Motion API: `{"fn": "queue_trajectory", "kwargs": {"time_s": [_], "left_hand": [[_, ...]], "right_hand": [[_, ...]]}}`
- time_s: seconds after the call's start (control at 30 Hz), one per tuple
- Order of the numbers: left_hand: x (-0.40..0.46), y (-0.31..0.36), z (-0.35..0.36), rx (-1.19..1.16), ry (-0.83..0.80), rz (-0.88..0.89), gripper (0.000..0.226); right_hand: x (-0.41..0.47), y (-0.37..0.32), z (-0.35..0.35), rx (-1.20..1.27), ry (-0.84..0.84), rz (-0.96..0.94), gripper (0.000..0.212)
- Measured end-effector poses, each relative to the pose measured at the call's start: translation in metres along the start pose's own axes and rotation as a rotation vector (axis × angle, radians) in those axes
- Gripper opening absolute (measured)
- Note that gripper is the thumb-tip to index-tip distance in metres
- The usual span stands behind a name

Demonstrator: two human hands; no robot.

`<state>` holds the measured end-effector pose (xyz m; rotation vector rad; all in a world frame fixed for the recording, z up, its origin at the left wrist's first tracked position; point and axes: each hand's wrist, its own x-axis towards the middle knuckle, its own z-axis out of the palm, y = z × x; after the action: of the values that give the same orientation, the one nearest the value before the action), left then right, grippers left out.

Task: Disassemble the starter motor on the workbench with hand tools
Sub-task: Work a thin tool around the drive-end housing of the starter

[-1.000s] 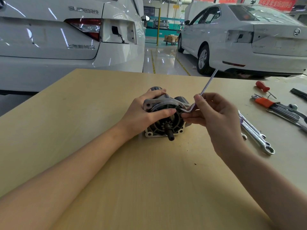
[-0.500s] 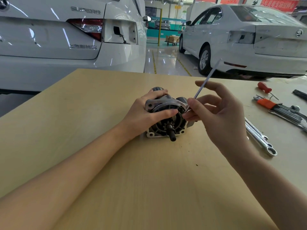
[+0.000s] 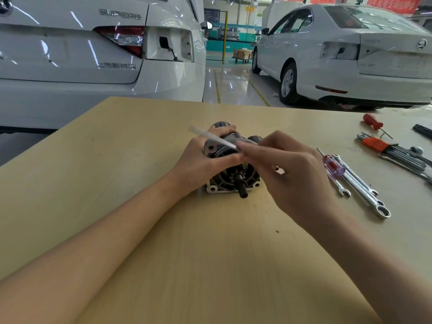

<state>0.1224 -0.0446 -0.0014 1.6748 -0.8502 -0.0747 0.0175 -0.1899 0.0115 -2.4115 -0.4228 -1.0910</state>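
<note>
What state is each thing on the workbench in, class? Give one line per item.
starter motor: lying on the workbench, shaft toward the camera.
left hand: grips the motor housing.
right hand: pinches the hex key.
hex key: raised over the motor, motion-blurred.
wrenches: lying flat, untouched.
hex key set: lying flat in its orange holder.
red screwdriver: lying unused.

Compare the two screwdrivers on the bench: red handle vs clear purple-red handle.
The red-handled screwdriver lies far back on the workbench; the clear purple-red screwdriver lies nearer, across the wrenches. The red handle is opaque, the other translucent. The red one's shaft points toward the person, the other's away. Both lie untouched, right of the starter motor.
</note>
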Motion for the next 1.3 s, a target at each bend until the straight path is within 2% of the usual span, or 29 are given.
{"fn": "queue_trajectory", "kwargs": {"time_s": [0.13, 0.27, 0.33, 0.43, 0.5, 0.6, 0.83, 1.13, 1.3], "left_hand": [[0.001, -0.002, -0.003, 0.105, 0.001, 0.040, 0.067], [0.001, -0.002, -0.001, 0.061, 0.007, 0.009, 0.061], [0.000, 0.000, 0.000, 0.023, 0.020, -0.006, 0.063], [0.000, 0.002, 0.002, 0.012, 0.030, -0.038, 0.066], [0.000, 0.002, 0.001, 0.011, 0.037, -0.047, 0.060], [0.000, 0.002, 0.001, 0.021, 0.048, -0.045, 0.059], [0.000, 0.004, 0.001, 0.039, 0.042, -0.037, 0.062], [-0.001, 0.006, 0.002, 0.022, 0.035, -0.031, 0.067], [-0.001, 0.005, 0.001, 0.014, 0.034, -0.037, 0.063]], "right_hand": [[-0.003, 0.001, -0.001, 0.004, -0.061, -0.018, 0.024], [-0.001, -0.004, 0.001, 0.052, -0.005, 0.045, 0.017], [0.002, -0.006, 0.001, 0.288, 0.097, 0.282, 0.014], [0.005, -0.005, -0.006, 0.786, 0.200, 0.682, 0.012], [0.006, -0.001, -0.009, 0.993, 0.198, 0.843, 0.010], [0.007, 0.000, -0.006, 1.192, 0.195, 0.971, 0.008], [0.010, 0.000, -0.006, 1.306, 0.241, 1.028, 0.016], [0.012, -0.003, -0.006, 1.325, 0.273, 1.046, 0.017], [0.011, -0.004, -0.006, 1.321, 0.261, 1.063, 0.017]]}}
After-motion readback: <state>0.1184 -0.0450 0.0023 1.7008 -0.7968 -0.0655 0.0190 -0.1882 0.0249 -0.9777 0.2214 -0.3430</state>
